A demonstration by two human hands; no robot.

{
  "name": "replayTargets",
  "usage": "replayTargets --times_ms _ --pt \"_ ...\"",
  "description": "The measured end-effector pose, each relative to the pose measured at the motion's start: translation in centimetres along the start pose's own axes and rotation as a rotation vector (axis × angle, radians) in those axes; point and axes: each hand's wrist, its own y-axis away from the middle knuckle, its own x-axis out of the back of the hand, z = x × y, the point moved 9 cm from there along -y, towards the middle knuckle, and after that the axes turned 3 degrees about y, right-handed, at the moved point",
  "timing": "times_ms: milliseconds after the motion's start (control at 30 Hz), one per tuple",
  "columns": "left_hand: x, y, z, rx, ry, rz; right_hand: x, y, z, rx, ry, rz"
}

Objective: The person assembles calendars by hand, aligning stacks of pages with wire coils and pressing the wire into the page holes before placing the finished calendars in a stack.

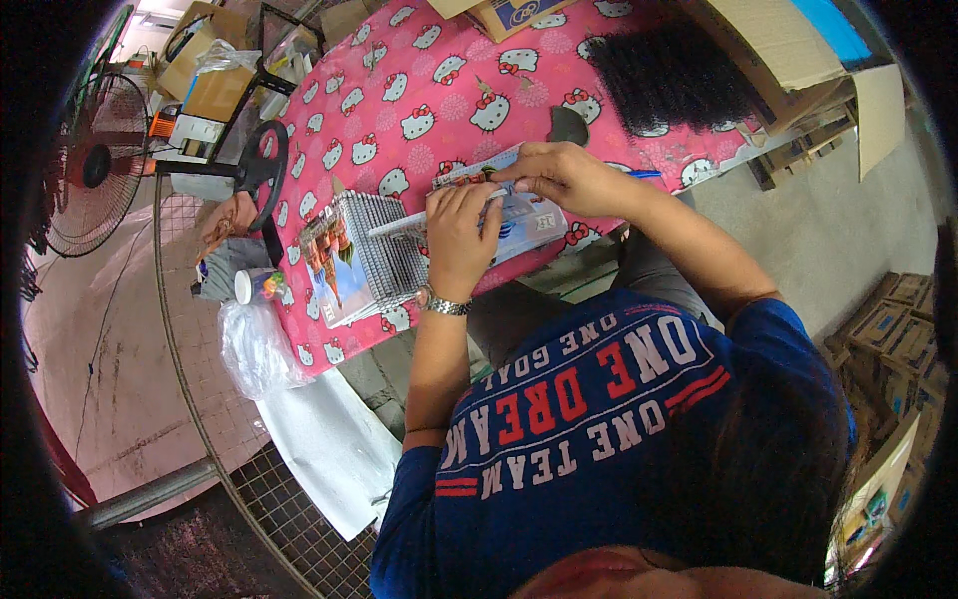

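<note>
My left hand [462, 238] is closed round a spiral-bound booklet, whose white edge [397, 227] sticks out to the left of the fingers. My right hand [571, 180] is pinched near the fingertips of the left, above a blue-covered booklet [534, 222] lying on the table. What the right fingertips grip is too small to make out. Left of my hands stands a stack of spiral-bound booklets [339, 255] with a colourful domed building on the cover; rows of wire binding [384, 250] show along its side.
The table wears a pink cat-print cloth [419, 125]. Black wire bindings [664, 80] lie at the far right beside an open cardboard box [763, 45]. A dark half-round piece [569, 126] and a blue pen [644, 174] lie nearby. A fan [95, 165] stands left.
</note>
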Motion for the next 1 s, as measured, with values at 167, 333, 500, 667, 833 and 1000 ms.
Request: replayTargets --times_ms 167,333,500,667,833,1000 --pt "-0.1 -0.2 -0.1 0.015 0.010 -0.006 -0.9 -0.5 1.8 -0.156 -0.113 -0.105" --pt "-0.5 0.1 -0.4 0.005 0.004 -0.018 -0.5 0.2 -1.0 0.078 0.185 -0.083" --pt "-0.6 0.2 -0.1 0.034 0.000 0.009 0.5 0.9 -1.0 -0.046 0.244 0.066" --pt "-1.0 0.6 0.2 -0.020 -0.044 0.004 -0.1 0.6 -2.1 -0.145 0.337 -0.102" --pt "-1.1 0.7 0.1 -0.011 -0.067 -0.041 -0.6 0.0 -2.4 -0.114 0.341 -0.180" --pt "-0.6 0.8 0.4 -0.054 -0.030 -0.039 -1.1 -1.1 1.4 -0.237 -0.120 -0.415"
